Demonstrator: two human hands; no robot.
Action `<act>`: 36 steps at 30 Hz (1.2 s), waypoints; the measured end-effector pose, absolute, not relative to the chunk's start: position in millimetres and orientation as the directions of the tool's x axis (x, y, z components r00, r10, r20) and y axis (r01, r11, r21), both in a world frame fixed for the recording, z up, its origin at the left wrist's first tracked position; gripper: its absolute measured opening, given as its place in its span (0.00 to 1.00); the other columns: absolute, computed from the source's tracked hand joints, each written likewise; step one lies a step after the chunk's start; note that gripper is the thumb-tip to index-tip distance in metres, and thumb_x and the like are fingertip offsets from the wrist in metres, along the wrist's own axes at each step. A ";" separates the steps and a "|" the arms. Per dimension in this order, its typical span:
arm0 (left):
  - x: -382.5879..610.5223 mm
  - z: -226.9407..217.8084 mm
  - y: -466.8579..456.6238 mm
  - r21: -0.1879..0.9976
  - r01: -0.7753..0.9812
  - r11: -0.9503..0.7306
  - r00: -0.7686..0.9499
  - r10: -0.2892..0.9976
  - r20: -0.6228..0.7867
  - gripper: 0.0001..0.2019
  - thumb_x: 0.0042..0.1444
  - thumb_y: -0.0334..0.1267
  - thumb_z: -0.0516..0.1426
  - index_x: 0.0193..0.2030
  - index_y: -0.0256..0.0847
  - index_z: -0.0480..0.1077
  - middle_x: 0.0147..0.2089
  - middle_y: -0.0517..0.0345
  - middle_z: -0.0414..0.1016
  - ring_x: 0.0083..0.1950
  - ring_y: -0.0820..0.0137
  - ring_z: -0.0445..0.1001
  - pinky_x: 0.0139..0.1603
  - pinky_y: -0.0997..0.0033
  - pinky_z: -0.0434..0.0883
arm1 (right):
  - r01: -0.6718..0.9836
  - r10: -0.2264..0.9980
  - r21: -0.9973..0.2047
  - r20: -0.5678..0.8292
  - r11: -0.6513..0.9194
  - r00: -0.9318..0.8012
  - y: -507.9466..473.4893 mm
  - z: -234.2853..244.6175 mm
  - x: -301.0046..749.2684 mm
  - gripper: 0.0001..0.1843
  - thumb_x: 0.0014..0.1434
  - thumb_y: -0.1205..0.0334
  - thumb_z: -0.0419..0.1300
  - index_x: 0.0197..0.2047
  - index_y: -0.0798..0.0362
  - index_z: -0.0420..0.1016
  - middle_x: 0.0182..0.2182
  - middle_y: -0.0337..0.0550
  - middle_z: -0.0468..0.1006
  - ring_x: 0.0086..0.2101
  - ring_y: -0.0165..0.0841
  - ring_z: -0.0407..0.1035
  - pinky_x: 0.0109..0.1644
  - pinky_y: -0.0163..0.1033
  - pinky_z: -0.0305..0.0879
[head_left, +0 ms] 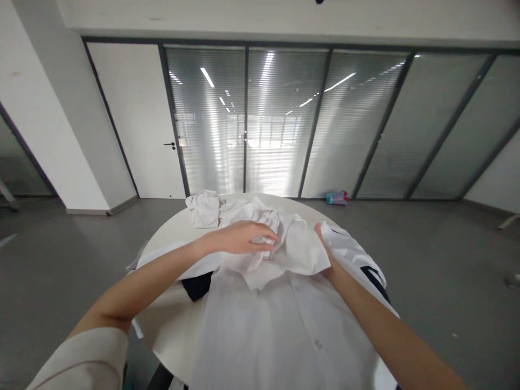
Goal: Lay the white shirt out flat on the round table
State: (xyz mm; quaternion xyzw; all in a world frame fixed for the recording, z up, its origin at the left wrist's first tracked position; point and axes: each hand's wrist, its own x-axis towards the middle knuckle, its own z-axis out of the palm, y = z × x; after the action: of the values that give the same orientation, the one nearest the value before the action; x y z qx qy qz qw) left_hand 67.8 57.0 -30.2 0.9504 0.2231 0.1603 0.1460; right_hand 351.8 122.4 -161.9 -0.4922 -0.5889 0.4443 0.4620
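A white button-up shirt (260,325) lies front up on the round table, its lower part toward me and its collar end bunched in the middle. Over the bunched cloth is my left hand (247,237), with its fingers stretched out and a gap between thumb and fingers. My right hand (328,254) is at the right side of the collar end; a flap of the shirt covers much of it, and its fingers are mostly hidden. Right beside it lies another white garment with dark navy parts (353,249), hanging over the table edge.
A crumpled white cloth (205,208) sits at the far left of the white round table (170,325). Dark cloth (197,286) shows under the shirt's left side. On the floor by the glass partition lies a blue and pink package (337,197). A white door (134,119) stands behind.
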 end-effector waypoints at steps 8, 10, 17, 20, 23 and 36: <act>33.7 -91.6 166.4 0.417 0.863 -0.286 0.188 0.947 0.260 0.53 0.40 0.65 0.64 0.70 0.38 0.56 0.71 0.34 0.57 0.70 0.42 0.57 0.61 0.50 0.62 | 0.251 0.996 -0.968 -0.037 -0.015 -0.082 110.5 -156.7 351.4 0.23 0.58 0.60 0.48 0.53 0.56 0.73 0.38 0.52 0.83 0.39 0.43 0.79 0.45 0.46 0.74; 28.4 -104.9 182.8 0.540 0.789 -0.295 0.192 0.952 0.239 0.46 0.39 0.64 0.64 0.61 0.37 0.66 0.61 0.36 0.71 0.62 0.45 0.69 0.55 0.55 0.68 | 0.237 0.998 -0.971 -0.031 -0.018 -0.051 111.4 -159.0 348.9 0.22 0.54 0.63 0.50 0.50 0.56 0.74 0.36 0.50 0.83 0.37 0.42 0.79 0.43 0.45 0.74; -1.8 -91.7 197.2 0.757 0.491 -0.432 0.026 0.875 0.483 0.19 0.45 0.54 0.62 0.33 0.39 0.67 0.27 0.62 0.68 0.30 0.69 0.69 0.28 0.73 0.65 | 0.170 0.895 -0.974 0.207 0.150 0.394 127.7 -144.5 382.0 0.13 0.46 0.56 0.58 0.35 0.51 0.76 0.26 0.41 0.80 0.31 0.42 0.75 0.33 0.42 0.72; -25.5 -70.9 192.6 0.806 0.360 -0.469 -0.263 0.778 0.570 0.14 0.44 0.45 0.61 0.36 0.41 0.65 0.26 0.65 0.64 0.25 0.74 0.63 0.23 0.76 0.60 | 0.133 0.766 -0.957 0.287 0.258 0.576 131.6 -131.0 407.2 0.14 0.43 0.56 0.58 0.33 0.51 0.76 0.29 0.41 0.80 0.31 0.38 0.73 0.35 0.40 0.71; -48.9 -60.6 187.1 0.822 0.304 -0.481 -0.391 0.724 0.568 0.13 0.43 0.37 0.57 0.38 0.42 0.64 0.24 0.68 0.60 0.21 0.76 0.58 0.20 0.78 0.56 | 0.204 0.730 -0.961 0.276 0.188 0.625 133.1 -127.8 422.3 0.15 0.41 0.58 0.57 0.34 0.53 0.75 0.32 0.43 0.79 0.33 0.38 0.71 0.38 0.40 0.69; -13.1 -72.7 139.0 0.356 0.722 -0.593 0.317 0.741 0.592 0.18 0.57 0.40 0.57 0.55 0.44 0.71 0.55 0.49 0.72 0.59 0.57 0.69 0.62 0.56 0.66 | 0.867 0.703 0.028 0.574 0.497 -0.421 101.2 -107.4 369.7 0.22 0.60 0.66 0.56 0.57 0.44 0.76 0.60 0.50 0.61 0.59 0.47 0.57 0.63 0.51 0.57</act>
State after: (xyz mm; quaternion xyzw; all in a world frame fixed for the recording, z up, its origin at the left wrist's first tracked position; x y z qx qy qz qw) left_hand -13.1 139.0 -72.7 0.8112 0.4509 0.3720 0.0129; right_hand 369.7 101.2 -107.4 -0.4745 -0.8271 -0.1624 0.2536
